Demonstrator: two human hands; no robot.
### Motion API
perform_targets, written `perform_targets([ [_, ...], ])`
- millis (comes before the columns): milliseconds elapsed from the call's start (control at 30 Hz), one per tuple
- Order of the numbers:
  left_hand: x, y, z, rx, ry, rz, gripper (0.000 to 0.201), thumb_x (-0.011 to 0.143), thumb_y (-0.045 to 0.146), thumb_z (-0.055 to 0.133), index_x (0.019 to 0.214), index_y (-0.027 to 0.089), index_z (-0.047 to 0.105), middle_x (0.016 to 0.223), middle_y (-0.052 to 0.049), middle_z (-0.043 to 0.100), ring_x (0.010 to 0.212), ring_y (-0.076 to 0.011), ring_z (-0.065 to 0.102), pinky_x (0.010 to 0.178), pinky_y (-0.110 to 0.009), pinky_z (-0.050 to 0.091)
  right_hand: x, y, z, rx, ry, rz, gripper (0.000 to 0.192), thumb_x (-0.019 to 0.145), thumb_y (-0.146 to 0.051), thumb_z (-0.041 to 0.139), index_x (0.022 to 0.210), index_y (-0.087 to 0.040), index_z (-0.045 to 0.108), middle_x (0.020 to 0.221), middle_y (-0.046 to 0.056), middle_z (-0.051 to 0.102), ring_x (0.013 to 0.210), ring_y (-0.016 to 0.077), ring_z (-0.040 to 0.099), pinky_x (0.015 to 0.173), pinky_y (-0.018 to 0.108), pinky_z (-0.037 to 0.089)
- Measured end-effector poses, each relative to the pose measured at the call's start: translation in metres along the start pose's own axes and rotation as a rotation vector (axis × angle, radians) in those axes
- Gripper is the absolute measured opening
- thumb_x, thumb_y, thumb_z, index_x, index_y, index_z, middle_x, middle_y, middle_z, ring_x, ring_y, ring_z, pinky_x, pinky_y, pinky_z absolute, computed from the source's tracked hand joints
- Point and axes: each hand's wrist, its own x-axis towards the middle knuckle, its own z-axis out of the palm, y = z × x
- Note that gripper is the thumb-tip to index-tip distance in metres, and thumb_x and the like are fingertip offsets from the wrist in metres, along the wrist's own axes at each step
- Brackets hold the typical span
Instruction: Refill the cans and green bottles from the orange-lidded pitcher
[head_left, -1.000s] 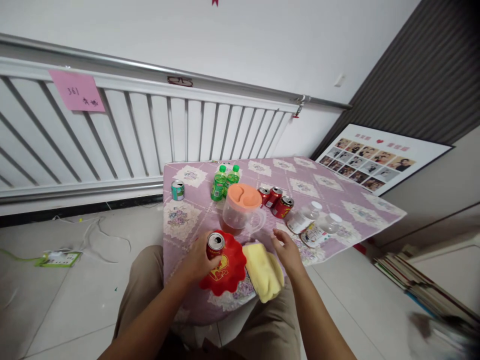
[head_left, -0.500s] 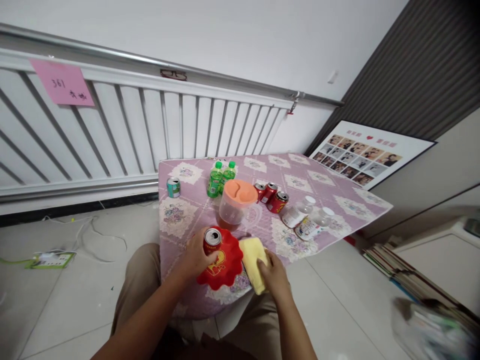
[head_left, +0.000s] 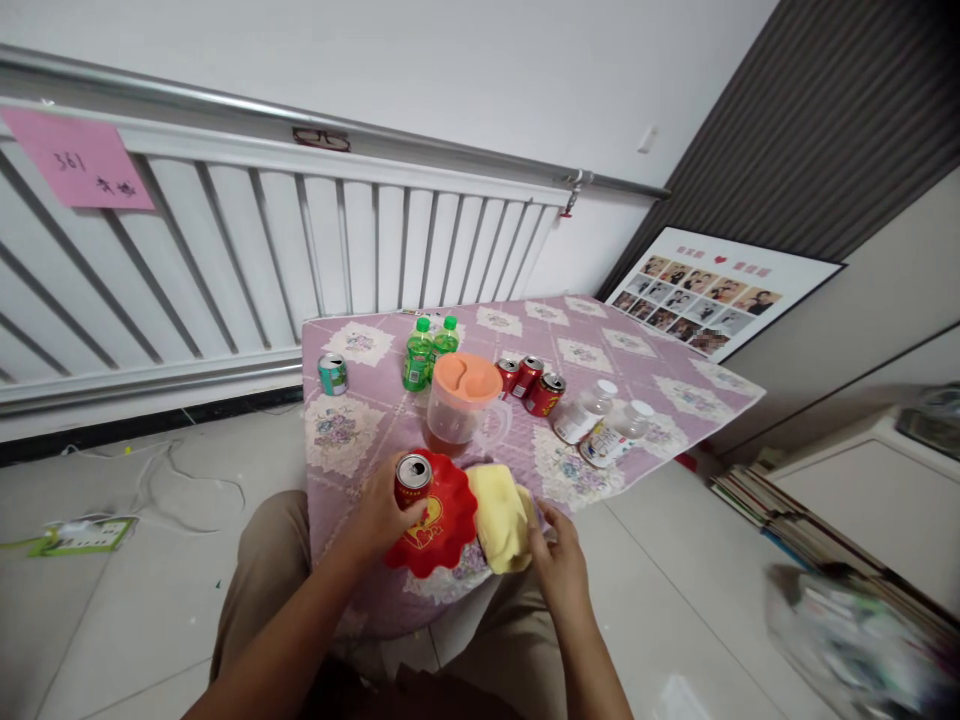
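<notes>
My left hand (head_left: 381, 515) is wrapped round a red drink can (head_left: 412, 482), held upright over the left side of a red scalloped plate (head_left: 454, 522) with a yellow print. To the plate's right lies a folded yellow cloth (head_left: 501, 520), partly over the table's near edge. Beside the cloth's right edge is my right hand (head_left: 559, 555), its fingers apart and nothing gripped between them. Behind the plate stands a clear plastic pitcher (head_left: 450, 422) with an orange lid and some brownish liquid low inside.
Two green bottles (head_left: 418, 360) stand behind the pitcher, and a teal can (head_left: 333, 375) is at the left edge. Several red cans (head_left: 545, 395) and two clear white-capped bottles (head_left: 616, 435) are on the right of the cloth-covered table (head_left: 592, 355). A white radiator (head_left: 360, 240) runs behind.
My right hand has let go of the yellow cloth, which now lies flatter beside the plate. My left hand keeps the can over the plate. The whole view has shifted slightly.
</notes>
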Motion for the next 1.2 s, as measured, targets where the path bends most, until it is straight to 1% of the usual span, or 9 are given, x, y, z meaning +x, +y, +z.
perform_targets([
  [67,0.0,-0.002,0.001,-0.003,0.006,0.006,0.066,0.071,0.022,0.074,0.133,0.021,0.049,0.13,-0.011,0.061,0.123,-0.0301,0.059,0.111,-0.053,0.042,-0.009,0.006,-0.008,-0.007,-0.046,-0.054,0.044,0.08,-0.042,0.055,0.116,-0.019,0.064,0.119,0.014,0.07,0.107,0.0294,0.066,0.091,0.048,0.055],
  [167,0.0,-0.004,0.002,0.005,0.007,-0.01,0.068,0.07,0.022,0.075,0.133,0.02,0.05,0.13,-0.012,0.062,0.122,-0.0311,0.059,0.111,-0.054,0.043,-0.023,0.01,-0.009,-0.023,-0.084,-0.142,0.049,0.076,-0.039,0.061,0.121,-0.02,0.063,0.124,0.014,0.069,0.116,0.0308,0.064,0.099,0.05,0.051],
  [367,-0.001,-0.008,0.003,-0.005,-0.001,-0.057,0.07,0.07,0.023,0.076,0.134,0.021,0.049,0.131,-0.012,0.062,0.125,-0.0321,0.059,0.111,-0.055,0.042,-0.031,0.006,0.002,-0.019,-0.079,0.029,0.051,0.077,-0.042,0.061,0.121,-0.015,0.064,0.115,0.016,0.072,0.107,0.0311,0.067,0.094,0.049,0.054],
  [467,-0.001,-0.009,0.004,-0.024,-0.02,-0.064,0.069,0.071,0.024,0.076,0.134,0.021,0.049,0.131,-0.012,0.062,0.124,-0.0314,0.059,0.11,-0.054,0.044,-0.027,0.004,0.004,0.015,-0.089,0.019,0.049,0.075,-0.041,0.061,0.117,-0.015,0.067,0.113,0.016,0.073,0.107,0.0311,0.067,0.095,0.048,0.054],
  [700,-0.001,-0.009,0.004,-0.025,-0.011,-0.047,0.069,0.071,0.026,0.076,0.134,0.021,0.049,0.129,-0.011,0.064,0.121,-0.0301,0.061,0.108,-0.052,0.045,-0.026,0.009,0.008,0.075,-0.135,0.054,0.052,0.077,-0.038,0.057,0.123,-0.015,0.063,0.123,0.017,0.07,0.112,0.0299,0.068,0.096,0.046,0.055],
  [767,0.0,-0.009,0.004,-0.021,-0.017,-0.043,0.069,0.071,0.025,0.076,0.134,0.021,0.049,0.129,-0.011,0.064,0.12,-0.0299,0.061,0.108,-0.052,0.046,-0.024,0.005,0.008,0.04,-0.116,0.019,0.048,0.077,-0.034,0.055,0.121,-0.017,0.064,0.119,0.015,0.071,0.108,0.0291,0.068,0.093,0.045,0.057],
  [933,0.001,-0.006,0.004,0.014,0.01,-0.053,0.067,0.07,0.026,0.076,0.132,0.02,0.05,0.128,-0.012,0.065,0.119,-0.0307,0.062,0.108,-0.053,0.046,-0.019,-0.004,0.0,-0.13,-0.059,-0.203,0.043,0.076,-0.019,0.052,0.117,-0.023,0.065,0.106,0.011,0.071,0.102,0.0292,0.068,0.09,0.047,0.056],
  [1100,0.0,-0.006,0.004,0.038,0.011,-0.06,0.067,0.07,0.025,0.075,0.132,0.02,0.05,0.128,-0.012,0.065,0.12,-0.0312,0.062,0.108,-0.053,0.046,-0.022,0.016,-0.003,-0.249,-0.11,-0.227,0.042,0.074,-0.016,0.056,0.115,-0.023,0.065,0.103,0.011,0.069,0.099,0.0308,0.068,0.085,0.046,0.057],
  [1200,0.0,-0.008,0.005,0.036,0.009,-0.078,0.07,0.07,0.027,0.076,0.134,0.02,0.048,0.13,-0.013,0.064,0.121,-0.0318,0.062,0.109,-0.054,0.046,-0.024,0.023,-0.009,-0.286,-0.127,-0.277,0.046,0.078,-0.02,0.057,0.124,-0.021,0.061,0.113,0.014,0.068,0.106,0.0322,0.066,0.09,0.049,0.055],
])
